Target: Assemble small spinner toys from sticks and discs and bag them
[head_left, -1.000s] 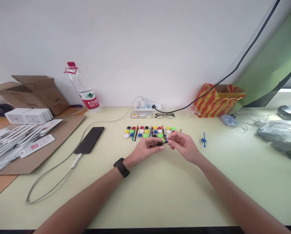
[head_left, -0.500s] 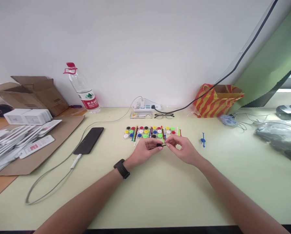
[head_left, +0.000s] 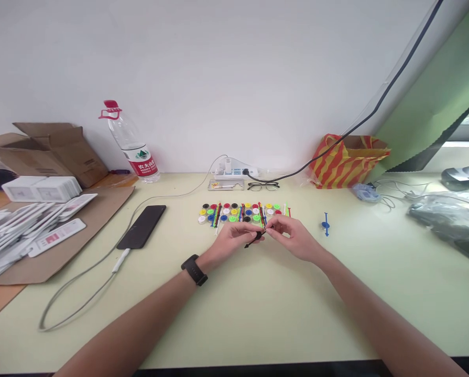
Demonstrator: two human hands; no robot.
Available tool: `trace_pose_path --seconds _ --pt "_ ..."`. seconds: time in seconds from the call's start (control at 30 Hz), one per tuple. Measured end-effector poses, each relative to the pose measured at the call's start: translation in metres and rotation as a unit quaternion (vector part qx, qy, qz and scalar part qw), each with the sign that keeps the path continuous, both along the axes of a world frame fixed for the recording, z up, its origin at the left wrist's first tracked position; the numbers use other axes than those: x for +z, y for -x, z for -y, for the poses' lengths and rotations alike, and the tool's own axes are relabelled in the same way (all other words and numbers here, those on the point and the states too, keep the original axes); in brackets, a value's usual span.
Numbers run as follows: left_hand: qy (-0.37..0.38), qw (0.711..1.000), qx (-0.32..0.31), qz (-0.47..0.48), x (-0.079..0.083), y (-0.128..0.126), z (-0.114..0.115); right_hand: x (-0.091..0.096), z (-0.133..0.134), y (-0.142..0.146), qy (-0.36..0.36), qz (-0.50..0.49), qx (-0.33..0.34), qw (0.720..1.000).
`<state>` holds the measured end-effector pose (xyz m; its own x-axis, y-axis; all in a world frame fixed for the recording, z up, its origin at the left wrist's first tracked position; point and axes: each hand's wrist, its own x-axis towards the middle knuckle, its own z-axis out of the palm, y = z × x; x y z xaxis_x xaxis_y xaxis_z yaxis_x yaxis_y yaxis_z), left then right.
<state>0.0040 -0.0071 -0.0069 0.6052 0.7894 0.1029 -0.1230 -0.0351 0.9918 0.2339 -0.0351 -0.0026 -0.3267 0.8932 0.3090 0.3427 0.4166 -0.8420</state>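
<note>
pale tabletop [head_left: 258, 314] runs back to a white wall [head_left: 234, 78], with a bottle [head_left: 130, 141] at the far left and a striped bag [head_left: 336, 165] at the far right. at the middle, the left hand [head_left: 232, 242] pinches a small black arrow piece [head_left: 258, 235] between thumb and fingers, its pointed tip sticking out toward the near left; the right hand [head_left: 295, 239] pinches its other end. just beyond lie coloured discs [head_left: 233, 218] and thin rods [head_left: 218, 215]; a blue arrow piece [head_left: 326, 225] sits apart to the right.
</note>
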Motion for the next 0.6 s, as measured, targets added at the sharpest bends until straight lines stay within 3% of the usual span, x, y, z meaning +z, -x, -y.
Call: trace_pose_path --seconds 0.2,0.47,0.6 --pt "0.036 0.997 0.058 0.032 -0.006 0.001 -0.007 0.000 0.001 0.002 -0.064 -0.046 -0.121 0.990" --pt "0.036 0.995 0.092 0.015 -0.002 0.000 -0.006 0.008 0.015 0.011 -0.046 -0.067 -0.081 0.993" --pt "0.030 0.994 0.106 0.018 0.001 -0.001 -0.005 0.008 0.021 0.019 -0.036 -0.079 -0.103 0.991"
